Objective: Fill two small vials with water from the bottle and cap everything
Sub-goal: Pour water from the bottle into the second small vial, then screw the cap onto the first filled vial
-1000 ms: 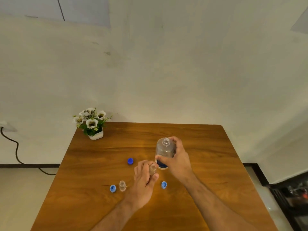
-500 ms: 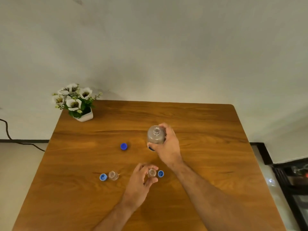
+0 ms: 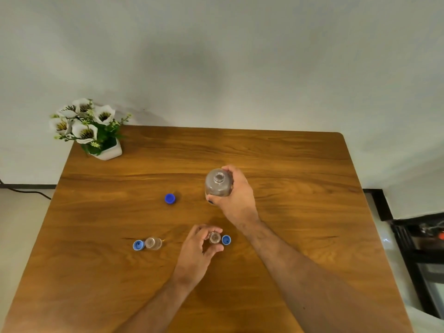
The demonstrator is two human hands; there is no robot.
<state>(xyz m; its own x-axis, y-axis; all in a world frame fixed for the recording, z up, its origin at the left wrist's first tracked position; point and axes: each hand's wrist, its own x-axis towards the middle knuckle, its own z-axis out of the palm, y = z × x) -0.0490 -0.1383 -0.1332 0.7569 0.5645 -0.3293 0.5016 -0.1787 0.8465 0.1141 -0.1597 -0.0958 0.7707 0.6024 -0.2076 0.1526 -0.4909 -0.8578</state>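
Right hand (image 3: 236,197) is wrapped round the bottle (image 3: 218,183), which is held upright and uncapped over the middle of the table (image 3: 288,164); whether its base rests on the wood cannot be told. Left hand (image 3: 199,246) is curled about one vial (image 3: 214,237), pinched between thumb and fingertips, mouth up, low over the near part of the table. A pale blue cap (image 3: 226,239) lies just beside that vial on its right. The second vial (image 3: 153,243) stands apart to the left, open, touching or almost touching another pale blue cap (image 3: 138,245). The dark blue bottle cap (image 3: 170,198) lies alone, left of the bottle.

Assessment: pouring into the held vial is judged to be the step in hand. The vial mouth is narrow, so the bottle neck should be brought close above it and tipped slowly, in a thin stream. The vial should be kept vertical and steadied throughout. Overfilling is to be avoided, since room is needed for capping. Water level in either vial cannot be made out.
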